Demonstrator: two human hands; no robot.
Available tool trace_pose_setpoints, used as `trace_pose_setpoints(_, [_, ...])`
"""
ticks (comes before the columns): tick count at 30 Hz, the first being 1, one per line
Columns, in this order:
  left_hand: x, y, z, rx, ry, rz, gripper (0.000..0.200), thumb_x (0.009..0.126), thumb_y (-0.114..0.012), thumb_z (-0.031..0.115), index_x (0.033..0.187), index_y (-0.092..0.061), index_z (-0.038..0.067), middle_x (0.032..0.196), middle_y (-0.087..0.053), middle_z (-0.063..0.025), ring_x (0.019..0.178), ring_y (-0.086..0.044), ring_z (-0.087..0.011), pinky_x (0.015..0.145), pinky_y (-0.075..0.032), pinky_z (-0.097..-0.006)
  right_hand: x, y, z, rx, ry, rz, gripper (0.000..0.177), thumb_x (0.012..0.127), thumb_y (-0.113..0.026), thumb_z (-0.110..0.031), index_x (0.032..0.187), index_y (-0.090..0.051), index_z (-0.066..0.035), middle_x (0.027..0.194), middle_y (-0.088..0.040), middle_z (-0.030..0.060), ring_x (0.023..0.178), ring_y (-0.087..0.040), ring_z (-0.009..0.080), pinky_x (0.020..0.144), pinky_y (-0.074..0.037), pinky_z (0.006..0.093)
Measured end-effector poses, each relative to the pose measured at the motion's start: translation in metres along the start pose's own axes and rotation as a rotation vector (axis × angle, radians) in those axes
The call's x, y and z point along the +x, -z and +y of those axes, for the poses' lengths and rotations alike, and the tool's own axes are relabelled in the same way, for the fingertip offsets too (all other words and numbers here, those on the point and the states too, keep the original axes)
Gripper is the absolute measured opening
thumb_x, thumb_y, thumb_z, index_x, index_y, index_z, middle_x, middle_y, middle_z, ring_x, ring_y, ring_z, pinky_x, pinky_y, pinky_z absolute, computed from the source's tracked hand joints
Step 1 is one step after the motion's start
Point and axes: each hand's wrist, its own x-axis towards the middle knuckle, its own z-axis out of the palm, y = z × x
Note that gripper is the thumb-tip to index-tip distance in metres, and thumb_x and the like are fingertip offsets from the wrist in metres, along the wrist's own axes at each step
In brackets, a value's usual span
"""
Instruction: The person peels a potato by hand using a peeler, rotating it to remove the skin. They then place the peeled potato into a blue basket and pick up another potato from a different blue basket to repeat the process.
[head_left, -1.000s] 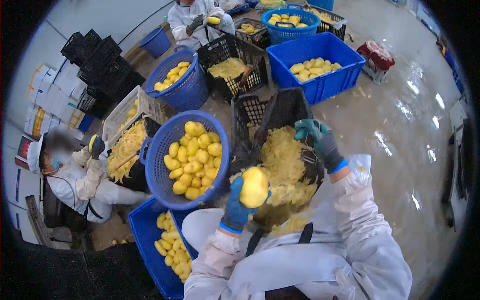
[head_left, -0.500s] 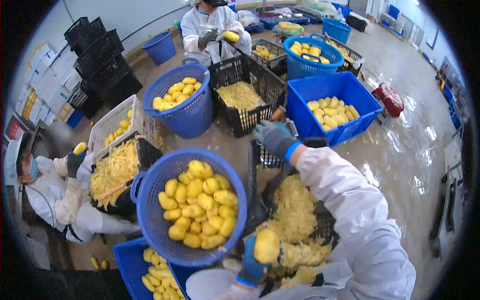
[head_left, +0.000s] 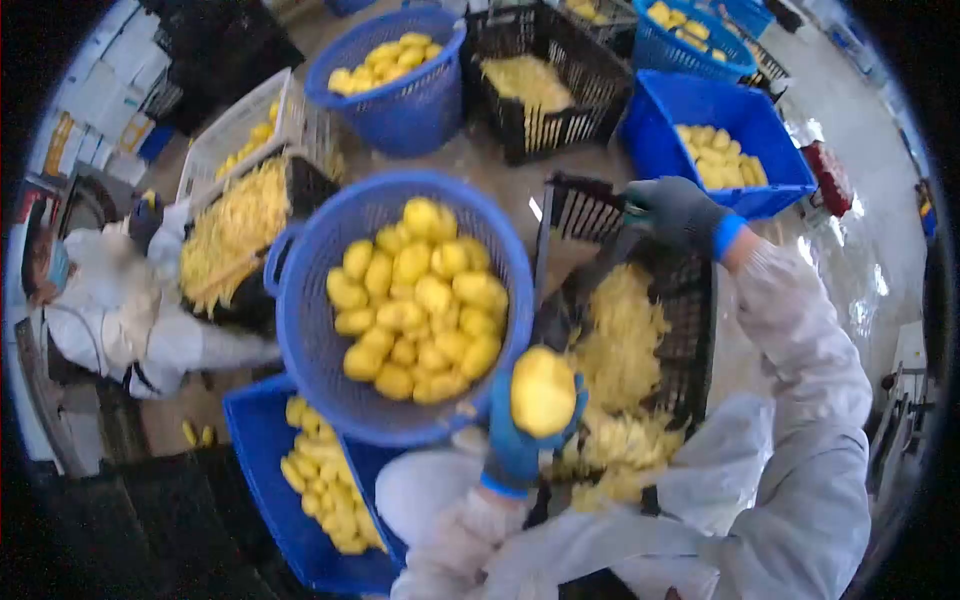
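My left hand (head_left: 512, 440), in a blue glove, is wrapped round a peeled yellow potato (head_left: 543, 392) beside the near part of a black crate. Pale potato peelings (head_left: 620, 335) are heaped in that black crate (head_left: 692, 330). My right hand (head_left: 680, 212), in a dark grey glove with a blue cuff, is over the crate's far end with its fingers curled closed. What it grips is hidden by the glove. Left of my hands stands a blue-purple round basket (head_left: 300, 345) full of peeled potatoes (head_left: 415, 300).
A blue bin (head_left: 250, 440) with potatoes is at lower left. On the left a person (head_left: 120, 310) in white sits by a crate of peelings (head_left: 240, 225). Beyond stand another round basket (head_left: 395, 115), a black crate (head_left: 520, 130) and a blue bin (head_left: 735, 110).
The view has tipped downward, and the person at the back is out of frame. My right hand has shifted rightward to the crate's far end. My left hand still holds the potato.
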Motion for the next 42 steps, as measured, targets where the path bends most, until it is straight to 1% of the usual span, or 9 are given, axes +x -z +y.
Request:
trace_pose_setpoints(3, [-0.006, -0.004, -0.006, -0.062, 0.010, -0.024, 0.056, 0.089, -0.053, 0.050, 0.126, -0.050, 0.008, 0.120, -0.057, -0.0156, 0.110, -0.055, -0.0359, 0.095, -0.047, -0.0511, -0.109, -0.030, -0.065, 0.424, -0.009, 0.132, 0.040, 0.082, -0.067, -0.019, 0.120, -0.060, -0.010, 0.075, -0.058, 0.0071, 0.067, -0.058, 0.0215, 0.064, -0.049, 0.0336])
trace_pose_setpoints(11, [-0.058, -0.021, -0.039, 0.679, -0.353, -0.350, 0.058, 0.090, -0.049, 0.050, 0.123, -0.050, 0.002, 0.116, -0.059, -0.0190, 0.099, -0.062, -0.0320, 0.082, -0.055, -0.0443, -0.235, -0.060, -0.173, -0.072, 0.260, 0.379, 0.051, 0.074, -0.065, -0.017, 0.124, -0.057, -0.012, 0.065, -0.050, 0.0013, 0.060, -0.053, 0.0192, 0.054, -0.039, 0.0359])
trace_pose_setpoints(16, [-0.075, -0.028, -0.049, 0.494, -0.066, -0.189, 0.069, 0.087, -0.046, 0.064, 0.116, -0.055, 0.002, 0.102, -0.064, -0.0173, 0.076, -0.067, -0.0268, 0.055, -0.057, -0.0294, -0.258, -0.057, -0.177, -0.136, 0.286, 0.340, 0.055, 0.077, -0.058, -0.020, 0.130, -0.049, -0.010, 0.070, -0.054, 0.0023, 0.065, -0.057, 0.0203, 0.057, -0.041, 0.0377])
trace_pose_setpoints(22, [-0.102, -0.027, -0.064, 0.752, -0.455, -0.351, 0.062, 0.088, -0.047, 0.061, 0.116, -0.055, 0.006, 0.107, -0.063, -0.0139, 0.089, -0.065, -0.0266, 0.071, -0.058, -0.0378, -0.273, -0.063, -0.192, -0.272, 0.215, 0.384, 0.051, 0.078, -0.056, -0.016, 0.128, -0.051, -0.009, 0.068, -0.053, 0.0019, 0.063, -0.057, 0.0191, 0.054, -0.044, 0.0360])
trace_pose_setpoints(26, [-0.085, -0.007, -0.062, 0.453, -0.267, -0.169, 0.056, 0.093, -0.043, 0.053, 0.123, -0.049, 0.006, 0.114, -0.059, -0.0150, 0.101, -0.061, -0.0255, 0.085, -0.054, -0.0392, -0.275, -0.070, -0.202, -0.308, 0.149, 0.352, 0.050, 0.078, -0.055, -0.014, 0.128, -0.051, -0.009, 0.068, -0.053, 0.0035, 0.064, -0.058, 0.0198, 0.053, -0.044, 0.0367])
trace_pose_setpoints(35, [-0.107, -0.019, -0.066, 0.452, -0.190, -0.188, 0.054, 0.093, -0.043, 0.055, 0.117, -0.052, 0.007, 0.106, -0.060, -0.0103, 0.096, -0.062, -0.0240, 0.081, -0.054, -0.0367, -0.273, -0.073, -0.200, -0.267, 0.182, 0.414, 0.051, 0.075, -0.057, -0.015, 0.125, -0.051, -0.006, 0.071, -0.054, 0.0057, 0.064, -0.057, 0.0218, 0.053, -0.043, 0.0369])
trace_pose_setpoints(37, [-0.087, -0.003, -0.080, 0.840, -0.738, -0.131, 0.052, 0.093, -0.043, 0.055, 0.115, -0.053, 0.008, 0.105, -0.061, -0.0096, 0.093, -0.063, -0.0235, 0.078, -0.055, -0.0352, -0.269, -0.079, -0.201, -0.223, 0.173, 0.416, 0.045, 0.078, -0.056, -0.015, 0.122, -0.052, -0.003, 0.069, -0.056, 0.0063, 0.061, -0.058, 0.0221, 0.052, -0.044, 0.0376])
trace_pose_setpoints(39, [-0.084, 0.004, -0.085, 0.929, -0.881, -0.136, 0.050, 0.094, -0.043, 0.054, 0.114, -0.053, 0.009, 0.104, -0.061, -0.0088, 0.092, -0.063, -0.0224, 0.075, -0.055, -0.0338, -0.266, -0.081, -0.198, -0.216, 0.167, 0.401, 0.043, 0.080, -0.055, -0.015, 0.120, -0.052, -0.001, 0.068, -0.058, 0.0067, 0.060, -0.059, 0.0222, 0.051, -0.045, 0.0382])
trace_pose_setpoints(42, [-0.122, -0.032, -0.086, 0.631, -0.467, -0.138, 0.047, 0.096, -0.042, 0.051, 0.115, -0.053, 0.010, 0.103, -0.061, -0.0075, 0.090, -0.063, -0.0197, 0.073, -0.055, -0.0315, -0.267, -0.082, -0.191, -0.227, 0.174, 0.364, 0.042, 0.080, -0.055, -0.016, 0.120, -0.052, -0.003, 0.070, -0.058, 0.0071, 0.061, -0.059, 0.0223, 0.052, -0.045, 0.0383])
